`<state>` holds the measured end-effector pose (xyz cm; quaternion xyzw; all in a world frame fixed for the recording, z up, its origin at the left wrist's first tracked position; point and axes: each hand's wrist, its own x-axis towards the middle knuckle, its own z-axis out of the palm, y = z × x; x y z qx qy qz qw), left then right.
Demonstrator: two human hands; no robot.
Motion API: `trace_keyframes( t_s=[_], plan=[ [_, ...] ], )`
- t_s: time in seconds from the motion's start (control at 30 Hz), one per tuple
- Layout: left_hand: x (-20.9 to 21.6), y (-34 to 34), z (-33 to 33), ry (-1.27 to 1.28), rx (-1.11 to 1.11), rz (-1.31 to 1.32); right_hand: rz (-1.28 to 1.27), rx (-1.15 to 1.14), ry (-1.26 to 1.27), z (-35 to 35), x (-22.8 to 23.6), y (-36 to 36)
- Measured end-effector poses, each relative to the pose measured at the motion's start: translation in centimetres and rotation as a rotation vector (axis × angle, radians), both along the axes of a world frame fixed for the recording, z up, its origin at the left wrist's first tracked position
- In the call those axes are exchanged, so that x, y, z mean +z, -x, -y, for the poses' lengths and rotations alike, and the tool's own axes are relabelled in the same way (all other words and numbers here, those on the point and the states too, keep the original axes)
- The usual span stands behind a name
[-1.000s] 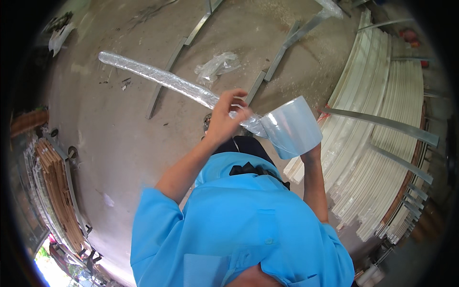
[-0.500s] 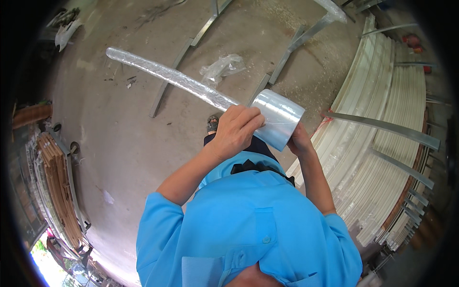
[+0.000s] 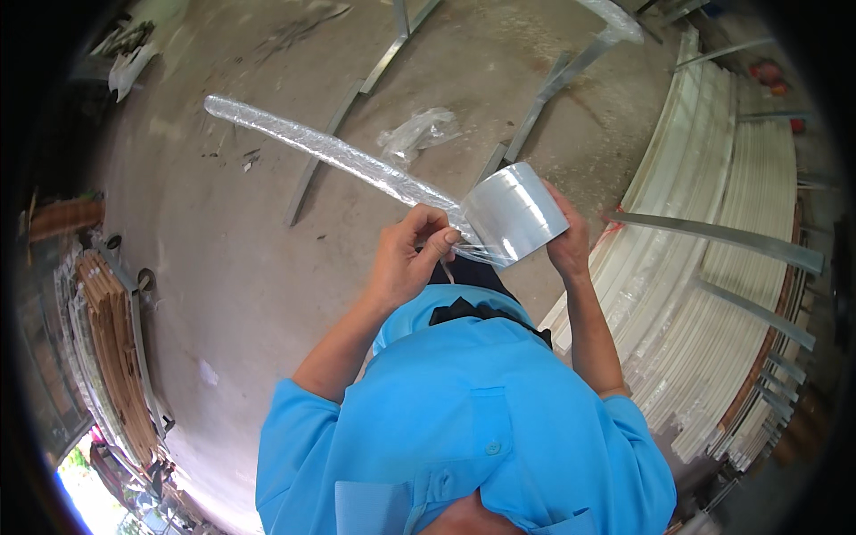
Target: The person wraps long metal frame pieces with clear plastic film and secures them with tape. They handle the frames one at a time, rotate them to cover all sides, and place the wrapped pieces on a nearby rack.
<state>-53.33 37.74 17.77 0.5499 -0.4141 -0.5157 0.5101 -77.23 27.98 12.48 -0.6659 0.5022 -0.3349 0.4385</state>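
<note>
So I had the roll of clear wrap film (image 3: 514, 212) up in front of my chest, held out over the concrete floor (image 3: 232, 267), tilted so its shiny side faced up at me. My right hand (image 3: 566, 239) was curled around the far right end of the roll, fingers closed on it, thumb side toward me. My left hand (image 3: 408, 259) was right up against the near left edge of the roll, fingers bunched shut and pinching the loose end of the film where it came off the roll; you could see a bit of the stretched film between my fingertips and the roll. Just behind the roll, and looking like it ran straight into it from that angle, was a long wrapped bar (image 3: 330, 153) lying on the floor, covered in the same clear film and stretching away up and to my left. Couldn't tell whether the film in my fingers was joined to it. Past that there was a crumpled scrap of plastic (image 3: 417, 132) on the floor, plus several bare metal strips (image 3: 544, 89) lying around at angles. Off to my right was a big stack of pale long profiles (image 3: 713, 267) with a few grey metal bars (image 3: 713, 234) laid across it. On my left, near the edge, a stack of cardboard sheets (image 3: 111, 357) stood on edge.
</note>
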Motion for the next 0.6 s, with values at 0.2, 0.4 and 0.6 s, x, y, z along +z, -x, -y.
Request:
trace_keyframes(
  t_s=[0.2,0.4,0.6],
  plan=[
    [-0.6,0.0,-1.4,-0.072,0.039,0.259,-0.120,0.049,0.136,0.4,2.9,-1.6],
    [-1.7,1.0,-1.8,-0.152,-0.090,0.606,-0.360,0.233,0.204,-1.0,5.4,-4.7],
    [-5.4,-2.4,-2.8,-0.380,0.015,-0.006,-0.268,0.654,-0.138,0.7,11.3,-5.0]
  ],
)
